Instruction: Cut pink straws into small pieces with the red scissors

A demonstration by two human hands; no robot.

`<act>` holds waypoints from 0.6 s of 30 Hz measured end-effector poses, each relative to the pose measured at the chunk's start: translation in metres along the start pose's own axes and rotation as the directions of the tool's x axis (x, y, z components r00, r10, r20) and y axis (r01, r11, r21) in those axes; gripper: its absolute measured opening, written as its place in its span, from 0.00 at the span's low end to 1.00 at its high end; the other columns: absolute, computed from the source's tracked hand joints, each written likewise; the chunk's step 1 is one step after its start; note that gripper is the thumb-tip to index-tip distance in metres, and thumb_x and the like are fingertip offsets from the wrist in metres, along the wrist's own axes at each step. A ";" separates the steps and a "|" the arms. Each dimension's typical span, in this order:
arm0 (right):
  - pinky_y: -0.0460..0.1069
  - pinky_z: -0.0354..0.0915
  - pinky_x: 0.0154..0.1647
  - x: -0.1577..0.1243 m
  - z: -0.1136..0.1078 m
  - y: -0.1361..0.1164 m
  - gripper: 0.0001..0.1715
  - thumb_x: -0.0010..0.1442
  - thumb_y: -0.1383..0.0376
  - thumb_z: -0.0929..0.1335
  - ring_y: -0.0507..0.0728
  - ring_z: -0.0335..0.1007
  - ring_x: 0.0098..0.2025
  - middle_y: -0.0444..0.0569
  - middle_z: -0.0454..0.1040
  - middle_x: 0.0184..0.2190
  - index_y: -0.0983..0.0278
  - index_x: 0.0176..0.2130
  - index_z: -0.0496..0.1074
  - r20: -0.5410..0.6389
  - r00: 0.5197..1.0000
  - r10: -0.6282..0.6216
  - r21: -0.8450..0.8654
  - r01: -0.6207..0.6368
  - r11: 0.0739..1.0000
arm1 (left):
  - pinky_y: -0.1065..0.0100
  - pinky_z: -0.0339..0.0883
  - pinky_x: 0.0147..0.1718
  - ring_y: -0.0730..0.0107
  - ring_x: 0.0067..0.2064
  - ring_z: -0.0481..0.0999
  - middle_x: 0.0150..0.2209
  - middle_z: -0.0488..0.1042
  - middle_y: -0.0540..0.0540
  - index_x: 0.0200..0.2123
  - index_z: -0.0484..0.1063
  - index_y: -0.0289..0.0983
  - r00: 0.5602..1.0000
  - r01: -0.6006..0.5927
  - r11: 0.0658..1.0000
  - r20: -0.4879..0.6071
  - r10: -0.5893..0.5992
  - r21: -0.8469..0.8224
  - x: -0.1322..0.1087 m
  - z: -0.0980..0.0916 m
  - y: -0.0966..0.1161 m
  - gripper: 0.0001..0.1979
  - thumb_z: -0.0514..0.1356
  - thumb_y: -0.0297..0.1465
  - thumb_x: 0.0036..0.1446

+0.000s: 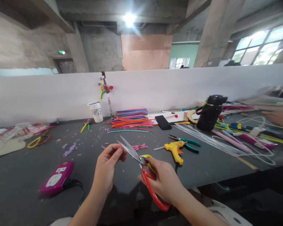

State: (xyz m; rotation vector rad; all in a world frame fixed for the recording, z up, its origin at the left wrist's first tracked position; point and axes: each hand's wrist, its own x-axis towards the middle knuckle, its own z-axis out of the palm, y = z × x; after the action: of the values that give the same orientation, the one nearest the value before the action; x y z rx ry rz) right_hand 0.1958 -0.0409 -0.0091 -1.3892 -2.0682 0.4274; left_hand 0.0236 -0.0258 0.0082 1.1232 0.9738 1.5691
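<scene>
My right hand point(161, 179) is closed round the yellow and red handles of a pair of scissors point(132, 152), whose blades stand slightly apart and point up and left. The blades reach to the fingertips of my left hand point(110, 160). Its thumb and fingers are pinched together, with a tiny bit of pink at the tips, too small to make out. Pink scraps point(140, 147) lie on the dark table point(91, 175) behind the scissors. Farther back is a pile of coloured pipe cleaners point(129, 121).
To the right lie a yellow glue gun point(175, 150), green-handled pliers point(191, 144), a phone point(163, 122) and a black flask point(209, 113). A purple device point(58, 178) with a cable and a white cup point(95, 112) are left. Another person's hand point(279, 117) shows far right.
</scene>
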 end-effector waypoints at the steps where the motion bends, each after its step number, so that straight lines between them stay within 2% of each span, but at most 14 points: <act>1: 0.43 0.46 0.21 -0.001 0.000 0.000 0.15 0.46 0.54 0.65 0.50 0.56 0.21 0.40 0.62 0.18 0.62 0.29 0.62 0.000 1.000 -0.020 -0.054 0.020 0.998 | 0.72 0.61 0.28 0.75 0.26 0.66 0.24 0.68 0.50 0.27 0.68 0.34 1.000 -0.008 1.000 0.000 0.008 -0.003 -0.001 0.000 0.001 0.05 0.58 0.30 0.47; 7: 0.45 0.45 0.22 -0.003 0.006 0.005 0.17 0.49 0.52 0.62 0.51 0.59 0.22 0.44 0.66 0.20 0.64 0.29 0.63 -0.021 0.992 -0.121 -0.243 0.112 0.964 | 0.74 0.59 0.27 0.78 0.25 0.64 0.24 0.67 0.51 0.25 0.68 0.35 1.000 -0.018 0.999 0.007 0.018 -0.037 -0.005 0.002 0.009 0.03 0.57 0.29 0.47; 18: 0.45 0.46 0.22 -0.003 0.007 0.004 0.18 0.52 0.51 0.60 0.53 0.62 0.22 0.45 0.66 0.17 0.64 0.29 0.64 -0.019 0.983 -0.180 -0.348 0.163 0.923 | 0.73 0.59 0.27 0.76 0.25 0.65 0.23 0.67 0.51 0.25 0.69 0.36 1.000 -0.026 0.999 0.009 0.026 -0.041 -0.008 0.002 0.013 0.03 0.58 0.29 0.47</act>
State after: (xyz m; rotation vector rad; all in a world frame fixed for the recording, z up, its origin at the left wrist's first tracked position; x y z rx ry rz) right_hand 0.1951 -0.0415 -0.0177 -1.3760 -2.2761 -0.0501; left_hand 0.0239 -0.0366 0.0191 1.1176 0.9200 1.5964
